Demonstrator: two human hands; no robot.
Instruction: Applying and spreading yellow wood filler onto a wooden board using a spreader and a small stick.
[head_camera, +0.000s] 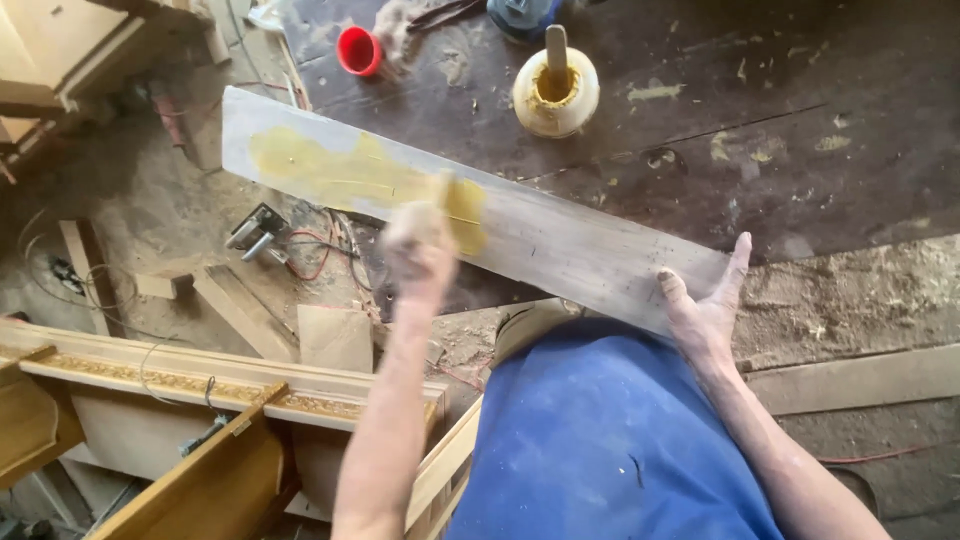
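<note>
**Glue spread over the far half of the board, near half still bare**

The left hand (420, 245), blurred, seems closed around a brush (443, 190) on the grey board (560, 245); its grip I cannot quite make out. The right hand (708, 305) lies open, palm against the board's near end, steadying it across the blue lap (600, 430). Yellow glue (340, 172) covers the stretch from near the far end up to the brush; from there to the right hand is dry wood. The glue pot (556, 92) stands on the dark table (800, 120), well apart from the board.
</note>
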